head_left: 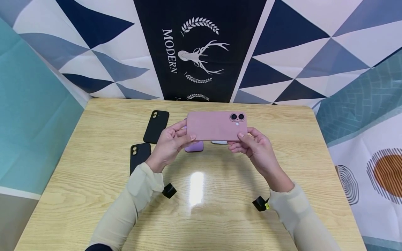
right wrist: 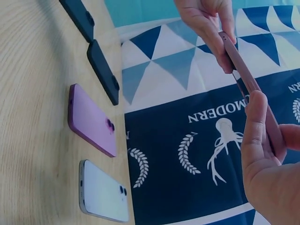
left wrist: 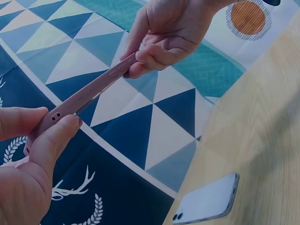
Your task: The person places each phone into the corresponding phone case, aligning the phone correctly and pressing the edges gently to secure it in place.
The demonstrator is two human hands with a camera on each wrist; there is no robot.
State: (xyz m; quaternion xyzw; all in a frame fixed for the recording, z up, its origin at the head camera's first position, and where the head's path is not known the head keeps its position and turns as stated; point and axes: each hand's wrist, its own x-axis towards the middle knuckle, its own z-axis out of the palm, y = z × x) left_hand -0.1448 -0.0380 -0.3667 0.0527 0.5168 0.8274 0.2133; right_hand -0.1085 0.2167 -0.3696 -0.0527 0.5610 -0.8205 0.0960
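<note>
Both hands hold a pink phone case [head_left: 213, 126] level above the table, its back and two dark camera lenses facing up in the head view. My left hand [head_left: 169, 143] pinches its left end, thumb on the near edge. At the camera end, my right hand [head_left: 255, 148] grips the near right corner with the thumb on top. Edge-on in the left wrist view, the case [left wrist: 89, 93] shows side cutouts and a thin strip along its underside; what that strip belongs to cannot be made out. Beneath the hands lies a purple phone [right wrist: 91, 119], beside a white phone [right wrist: 104, 192].
Two black phone cases lie to the left, one farther back [head_left: 156, 126] and one nearer [head_left: 140, 157], partly behind the left forearm. The wooden table [head_left: 201, 223] ends at a patterned cloth backdrop [head_left: 201, 52]. Small black blocks [head_left: 169, 190] show by both wrists.
</note>
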